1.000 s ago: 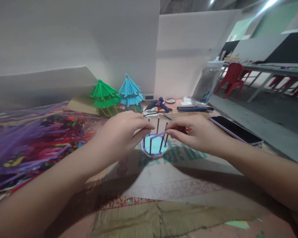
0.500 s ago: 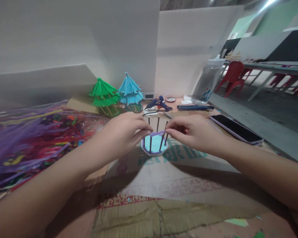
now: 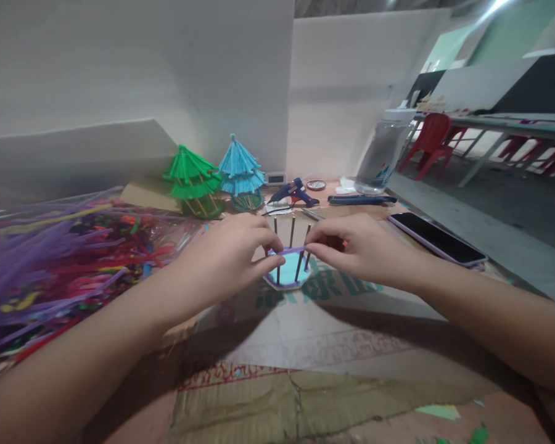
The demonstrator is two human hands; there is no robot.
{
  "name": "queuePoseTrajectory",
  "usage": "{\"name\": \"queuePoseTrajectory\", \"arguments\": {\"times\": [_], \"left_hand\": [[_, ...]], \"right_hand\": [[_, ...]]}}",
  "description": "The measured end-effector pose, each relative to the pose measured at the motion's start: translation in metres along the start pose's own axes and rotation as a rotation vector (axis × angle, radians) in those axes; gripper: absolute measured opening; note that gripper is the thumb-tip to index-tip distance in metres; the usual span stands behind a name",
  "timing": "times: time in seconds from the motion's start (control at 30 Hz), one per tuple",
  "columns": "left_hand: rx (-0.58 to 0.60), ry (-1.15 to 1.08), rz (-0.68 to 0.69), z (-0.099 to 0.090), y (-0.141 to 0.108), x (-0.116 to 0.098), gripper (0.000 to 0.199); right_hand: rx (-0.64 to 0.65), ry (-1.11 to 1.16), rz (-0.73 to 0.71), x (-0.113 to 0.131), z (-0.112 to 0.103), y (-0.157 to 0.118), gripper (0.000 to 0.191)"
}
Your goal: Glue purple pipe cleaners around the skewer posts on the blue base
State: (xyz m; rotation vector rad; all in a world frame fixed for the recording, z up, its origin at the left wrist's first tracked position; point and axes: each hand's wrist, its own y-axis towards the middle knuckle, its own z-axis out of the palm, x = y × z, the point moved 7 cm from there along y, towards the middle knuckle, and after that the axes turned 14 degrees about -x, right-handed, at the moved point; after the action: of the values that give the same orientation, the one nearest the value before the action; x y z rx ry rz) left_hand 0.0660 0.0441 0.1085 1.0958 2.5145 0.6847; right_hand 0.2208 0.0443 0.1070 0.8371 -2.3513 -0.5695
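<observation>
A short purple pipe cleaner runs level between my two hands, across the dark upright sticks. My right hand pinches its right end beside a stick. My left hand has its left end between the index finger and the thumb, which sit slightly apart; the exact contact is hard to see. Below lies a light-blue, many-sided base edged in purple, with several dark sticks standing up from it. My left fingers partly hide the sticks on that side.
Behind stand a green model and a blue model with tiered roofs. A glue gun, utility knife, water bottle and phone lie or stand beyond my hands. Pipe cleaners pile at left; cardboard covers the table.
My left thumb has dropped a little and parted from the index finger. My right hand keeps its pinch near the stick. The whole view has shifted slightly.
</observation>
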Motion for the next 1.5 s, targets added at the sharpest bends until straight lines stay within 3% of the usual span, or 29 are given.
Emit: {"name": "queuePoseTrajectory", "arguments": {"times": [0.6, 0.8, 1.5], "left_hand": [[0.024, -0.015, -0.020, -0.0022, -0.0012, -0.0015, 0.011], [0.018, 0.005, -0.018, 0.0010, -0.0007, -0.0009, 0.012], [-0.010, 0.051, -0.008, -0.0013, -0.0003, -0.0029, 0.017]], "right_hand": [[0.038, -0.025, 0.020, -0.0004, 0.0001, -0.0021, 0.018], [-0.002, -0.032, 0.012, 0.0003, -0.0023, -0.0011, 0.016], [0.036, -0.049, 0.027, -0.0035, 0.0012, -0.0034, 0.018]]}}
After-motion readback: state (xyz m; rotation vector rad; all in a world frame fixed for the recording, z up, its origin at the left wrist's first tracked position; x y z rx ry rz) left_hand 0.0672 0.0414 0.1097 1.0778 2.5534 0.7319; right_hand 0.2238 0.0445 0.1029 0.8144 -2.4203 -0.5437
